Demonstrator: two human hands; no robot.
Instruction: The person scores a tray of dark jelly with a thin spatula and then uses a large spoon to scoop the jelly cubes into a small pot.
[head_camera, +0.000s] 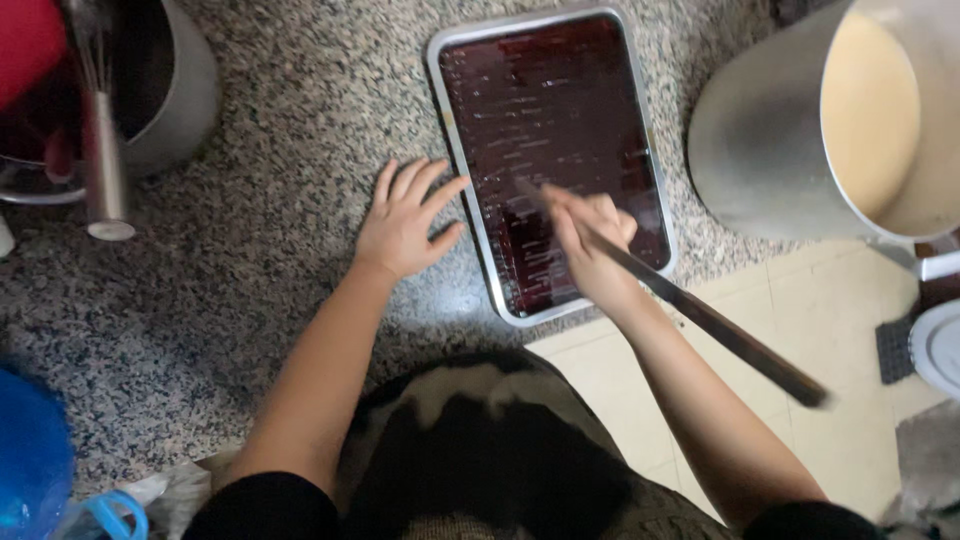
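A rectangular metal tray (452, 130) holding a dark red-brown slab scored with cut lines lies on a speckled granite counter (270, 270). My left hand (405, 222) rests flat on the counter, fingers spread, touching the tray's left rim. My right hand (590, 245) is over the tray's near right part, closed around a long thin knife (720, 325). Its dark end sticks out past my wrist over the floor, and its tip points into the slab.
A large metal pot (770, 150) of pale cream liquid stands at the right. At the top left a metal bowl (185, 90) holds a whisk (100, 150) beside something red. A blue object (30, 450) sits at the bottom left. Tiled floor (850, 400) lies beyond the counter's edge.
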